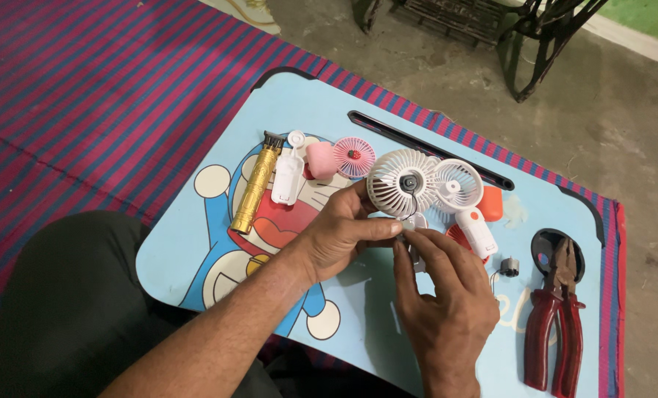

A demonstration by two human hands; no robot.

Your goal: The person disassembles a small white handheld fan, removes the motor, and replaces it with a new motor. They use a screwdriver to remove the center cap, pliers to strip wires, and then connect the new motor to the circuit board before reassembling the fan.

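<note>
White handheld fan [403, 183], round grille, held just above the middle of the table [358, 317]; small parts at its lower stem, hidden between fingertips. Nearest: dark-clothed knee [64, 295] at the table's near-left edge. Right hand [447, 295], rising from the near edge, fingers pinched shut on the small piece below the fan head. Left hand [344, 232], reaching in from the left, thumb and fingers closed around the fan's lower rim and stem. Bare table surface: a patch near the front edge between the forearms, another to the right of the right hand. Red-handled pliers [557, 317], lying along the right edge, jaws over a dark oval recess. Small grey motor [509, 267], just left of the pliers. Second white fan [463, 193], just beside the held one, over an orange piece [492, 203]. Further left: gold trimmer [257, 184], white fan body [288, 175], pink fan [347, 158]. Far edge: long dark slot [388, 130]. Beyond: striped mat [86, 88], concrete floor [624, 125].
</note>
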